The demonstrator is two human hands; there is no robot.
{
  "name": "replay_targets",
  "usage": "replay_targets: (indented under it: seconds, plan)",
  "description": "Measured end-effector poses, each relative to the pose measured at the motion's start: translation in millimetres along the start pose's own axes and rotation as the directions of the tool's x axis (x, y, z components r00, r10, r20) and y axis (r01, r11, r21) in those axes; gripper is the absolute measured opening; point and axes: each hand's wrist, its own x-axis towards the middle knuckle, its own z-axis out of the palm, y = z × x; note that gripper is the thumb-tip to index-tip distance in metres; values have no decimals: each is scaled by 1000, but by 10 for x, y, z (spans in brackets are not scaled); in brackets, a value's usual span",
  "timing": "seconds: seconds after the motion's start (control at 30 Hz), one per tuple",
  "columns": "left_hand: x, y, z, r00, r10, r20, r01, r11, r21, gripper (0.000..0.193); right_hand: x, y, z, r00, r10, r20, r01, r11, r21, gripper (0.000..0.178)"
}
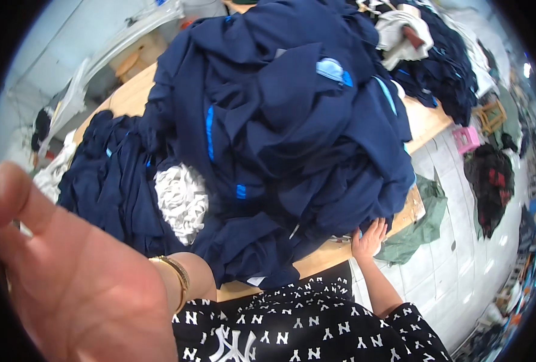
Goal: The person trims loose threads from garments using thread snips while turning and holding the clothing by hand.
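My left hand (93, 277) is raised close to the camera at the lower left, its palm showing and its fingers partly cut off at the dark rim. Nothing shows in it. A gold bangle circles that wrist. Flat against the lower right side of a big navy garment pile (280, 120), by the table edge, rests my right hand (370, 238) with fingers stretched out. The heaped navy cloth has bright blue strips and light blue patches. A bundle of white fabric strips (183, 202) lies at the pile's left, next to more navy cloth (114, 175).
The wooden table (428, 123) carries the pile. Another navy heap with a white cloth (403, 37) sits at the far right. On the tiled floor are green fabric (418, 223), a pink stool (466, 139), a wooden stool (491, 116) and a dark bundle (490, 187).
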Motion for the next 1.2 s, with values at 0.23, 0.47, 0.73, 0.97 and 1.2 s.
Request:
replay_targets:
  seconds: [0.23,0.47,0.73,0.97,1.2]
  plan:
    - [-591,715,-42,983,137,-122,-133,990,38,72,-26,68,-156,993,-13,-121,47,958,284,57]
    - [-1132,1431,-61,954,99,-282,-12,955,295,73,1004,-675,-2453,541,-137,-830,637,711,298,17]
    - [-1307,1965,144,918,186,-350,0,883,469,74,1000,-891,-3187,112,-425,-898,990,128,63,34]
    - [-1473,2280,224,861,316,-398,-1,784,621,75,979,-395,-3196,158,-373,-914,962,-149,227,33]
    - [-1276,2035,238,822,353,-448,44,745,666,77,868,-689,-3084,282,-389,-877,860,-302,411,35]
